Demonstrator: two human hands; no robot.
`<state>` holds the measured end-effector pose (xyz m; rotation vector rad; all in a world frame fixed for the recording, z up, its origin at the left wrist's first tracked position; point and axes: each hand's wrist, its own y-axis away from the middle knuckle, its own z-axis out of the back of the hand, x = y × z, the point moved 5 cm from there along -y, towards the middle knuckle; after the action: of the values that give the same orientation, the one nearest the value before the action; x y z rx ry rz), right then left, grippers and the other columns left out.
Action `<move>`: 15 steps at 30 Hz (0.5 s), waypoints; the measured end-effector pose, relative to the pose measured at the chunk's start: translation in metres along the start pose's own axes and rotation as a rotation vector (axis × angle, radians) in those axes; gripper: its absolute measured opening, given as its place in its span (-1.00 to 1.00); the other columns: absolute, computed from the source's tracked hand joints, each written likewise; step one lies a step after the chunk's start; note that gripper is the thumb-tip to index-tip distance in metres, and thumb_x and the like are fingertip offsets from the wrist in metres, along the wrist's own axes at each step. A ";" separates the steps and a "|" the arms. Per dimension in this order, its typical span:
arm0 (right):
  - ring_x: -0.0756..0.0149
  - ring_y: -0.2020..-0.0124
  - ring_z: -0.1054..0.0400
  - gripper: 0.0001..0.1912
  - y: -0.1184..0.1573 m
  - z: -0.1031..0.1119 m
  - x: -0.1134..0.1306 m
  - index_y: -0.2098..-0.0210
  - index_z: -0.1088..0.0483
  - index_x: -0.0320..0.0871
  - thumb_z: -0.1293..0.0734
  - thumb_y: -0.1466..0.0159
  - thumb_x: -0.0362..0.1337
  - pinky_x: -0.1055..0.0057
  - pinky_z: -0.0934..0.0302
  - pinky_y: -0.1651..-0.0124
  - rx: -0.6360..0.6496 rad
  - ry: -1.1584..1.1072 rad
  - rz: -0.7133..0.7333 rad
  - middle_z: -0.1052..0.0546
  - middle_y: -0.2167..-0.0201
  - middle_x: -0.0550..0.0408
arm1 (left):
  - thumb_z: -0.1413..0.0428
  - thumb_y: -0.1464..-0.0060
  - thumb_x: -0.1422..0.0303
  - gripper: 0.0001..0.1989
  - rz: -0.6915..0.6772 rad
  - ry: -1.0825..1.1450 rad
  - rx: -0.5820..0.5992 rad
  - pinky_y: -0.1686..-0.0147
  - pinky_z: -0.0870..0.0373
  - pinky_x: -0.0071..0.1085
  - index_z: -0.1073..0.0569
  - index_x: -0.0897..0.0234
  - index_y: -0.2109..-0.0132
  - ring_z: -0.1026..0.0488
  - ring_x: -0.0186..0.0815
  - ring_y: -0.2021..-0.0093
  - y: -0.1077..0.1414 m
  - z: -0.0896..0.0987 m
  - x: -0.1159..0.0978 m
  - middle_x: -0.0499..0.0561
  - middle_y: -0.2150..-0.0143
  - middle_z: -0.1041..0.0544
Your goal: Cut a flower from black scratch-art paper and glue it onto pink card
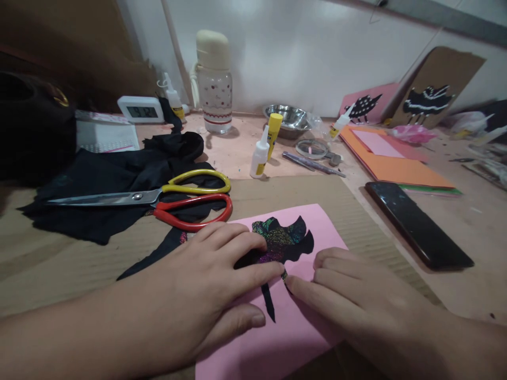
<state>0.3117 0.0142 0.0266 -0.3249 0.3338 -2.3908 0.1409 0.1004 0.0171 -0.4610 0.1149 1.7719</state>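
Observation:
A pink paper sheet (317,221) lies on the cardboard, with a black fabric cutout (279,237) on it, scalloped and sprinkled with coloured glitter. My left hand (225,274) rests flat across the cutout and paper, fingers stretched out, covering the cutout's left part. From under its index finger a narrow black strip (269,303) slants down. My right hand (348,285) is at the paper's right side with its fingers bent together. Its index fingertip is on a small glittery black strip (284,275) beside my left fingertip; the right thumb is hidden.
Scissors (138,196) with yellow and red handles lie on black fabric (95,169) at left. Behind stand a glue bottle (259,155), a glue stick (274,134), a water bottle (216,84) and a metal bowl (291,119). A phone (418,224) and coloured papers (412,169) lie right.

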 end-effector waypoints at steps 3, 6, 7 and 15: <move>0.25 0.35 -0.43 -0.57 0.002 0.000 0.000 -0.02 -0.44 -0.28 -0.16 -0.26 -0.64 0.33 -0.25 0.16 0.002 0.008 0.000 -0.59 0.37 0.07 | -0.14 -0.34 0.23 -0.60 0.002 -0.005 0.006 -0.20 -0.30 0.03 -0.45 0.01 -0.28 -0.40 0.01 -0.18 0.000 -0.002 0.000 0.07 -0.18 -0.49; 0.25 0.34 -0.43 -0.56 0.001 0.000 0.001 -0.04 -0.43 -0.28 -0.16 -0.25 -0.64 0.33 -0.26 0.14 0.019 0.010 0.003 -0.60 0.36 0.07 | -0.14 -0.34 0.22 -0.59 0.004 -0.008 0.006 -0.20 -0.29 0.04 -0.44 0.01 -0.29 -0.39 0.03 -0.19 0.000 -0.003 0.000 0.08 -0.19 -0.48; 0.25 0.34 -0.43 -0.56 0.001 0.001 0.001 -0.04 -0.43 -0.28 -0.15 -0.25 -0.64 0.33 -0.26 0.15 0.026 0.013 0.003 -0.60 0.36 0.08 | -0.13 -0.35 0.22 -0.59 0.002 -0.009 0.009 -0.20 -0.28 0.04 -0.43 0.01 -0.30 -0.38 0.03 -0.19 0.000 -0.003 0.001 0.08 -0.19 -0.48; 0.23 0.41 -0.43 -0.58 -0.005 0.004 0.004 0.03 -0.48 -0.30 -0.14 -0.24 -0.62 0.30 -0.28 0.20 0.018 0.073 0.016 -0.62 0.39 0.05 | -0.13 -0.36 0.19 -0.57 -0.007 -0.022 0.015 -0.18 -0.27 0.06 -0.40 0.02 -0.32 -0.36 0.04 -0.19 -0.001 -0.006 0.002 0.09 -0.20 -0.46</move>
<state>0.3068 0.0143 0.0330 -0.2264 0.3469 -2.3925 0.1426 0.1009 0.0110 -0.4308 0.1111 1.7672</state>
